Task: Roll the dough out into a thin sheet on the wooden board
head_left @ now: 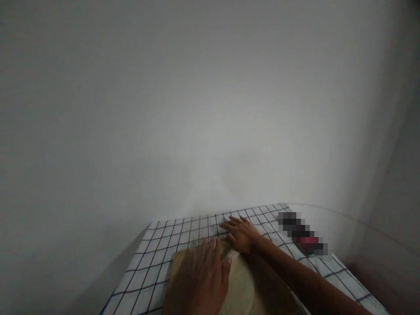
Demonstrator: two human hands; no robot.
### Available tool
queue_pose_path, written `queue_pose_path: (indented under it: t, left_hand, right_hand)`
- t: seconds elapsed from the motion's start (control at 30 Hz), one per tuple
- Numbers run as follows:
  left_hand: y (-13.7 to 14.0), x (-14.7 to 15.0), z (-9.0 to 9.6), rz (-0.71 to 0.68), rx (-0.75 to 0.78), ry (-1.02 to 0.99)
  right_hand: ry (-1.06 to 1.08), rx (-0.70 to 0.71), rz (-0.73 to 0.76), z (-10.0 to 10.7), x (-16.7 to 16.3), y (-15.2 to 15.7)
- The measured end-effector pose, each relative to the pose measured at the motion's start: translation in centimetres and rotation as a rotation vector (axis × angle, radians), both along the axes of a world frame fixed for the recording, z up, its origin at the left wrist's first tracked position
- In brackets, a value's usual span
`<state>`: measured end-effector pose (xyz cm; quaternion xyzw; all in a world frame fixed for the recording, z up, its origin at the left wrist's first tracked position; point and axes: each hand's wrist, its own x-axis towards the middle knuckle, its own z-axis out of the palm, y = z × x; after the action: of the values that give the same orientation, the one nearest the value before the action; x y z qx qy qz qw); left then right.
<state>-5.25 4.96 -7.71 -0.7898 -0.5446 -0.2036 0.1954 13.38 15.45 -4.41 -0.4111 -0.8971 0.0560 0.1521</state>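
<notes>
A round, flat sheet of pale dough (241,286) lies on a brown wooden board (175,275) at the bottom of the head view. My left hand (210,273) is over the board and the dough's left side, fingers stretched forward and slightly blurred. My right hand (241,234) reaches across to the far edge of the board, palm down with its fingers spread. Between the two hands shows a short pale, bar-like piece (233,253); my hands hide most of it, so its kind is unclear. The near part of the board is cut off by the frame.
A white cloth with a dark grid (147,262) covers the table. On its right side lies a pixelated dark and red object (303,234). A plain wall (210,109) rises behind the table, and a thin cable (348,214) runs along it at the right.
</notes>
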Motion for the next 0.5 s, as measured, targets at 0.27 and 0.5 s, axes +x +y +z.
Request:
queue_pose_path:
  t: [0.27, 0.5]
  left_hand:
    - [-1.3, 1.3, 0.5, -0.051, -0.065, 0.04]
    - [-2.2, 2.1, -1.7, -0.123, 0.013, 0.059]
  right_hand:
    - [0.014, 0.022, -0.122, -0.6, 1.9, -3.3]
    - [0.031, 0.038, -0.126, -1.4, 3.8, -5.7]
